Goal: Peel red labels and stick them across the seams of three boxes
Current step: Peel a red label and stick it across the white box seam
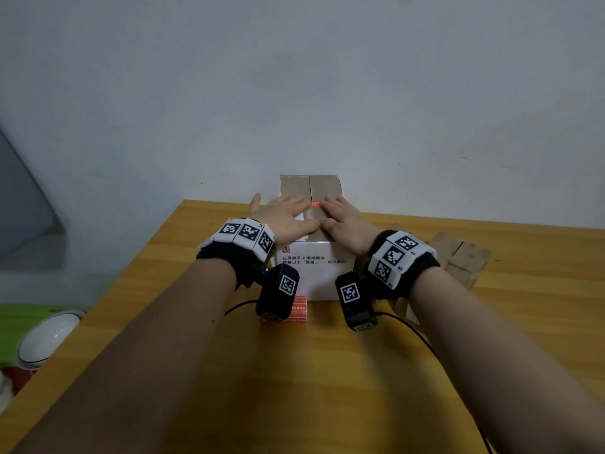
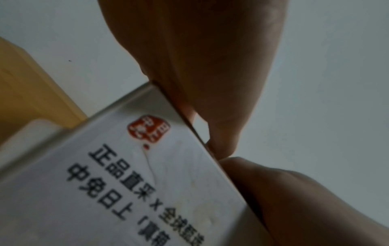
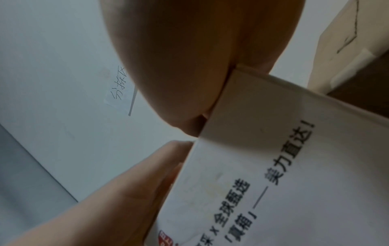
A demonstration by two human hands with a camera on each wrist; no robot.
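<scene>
A white box with black print on its front stands on the wooden table, its brown taped top flaps meeting in a centre seam. A red label lies across that seam. My left hand lies flat on the left flap, fingers straight, beside the label. My right hand lies flat on the right flap, its fingertips at the label's right end. The wrist views show the box front close up, with my left palm and right palm on its top edge.
A sheet of red labels lies on the table in front of the box, partly hidden by the left wrist camera. Flat brown cardboard boxes lie to the right. A white round object sits off the table's left edge. The wall is close behind.
</scene>
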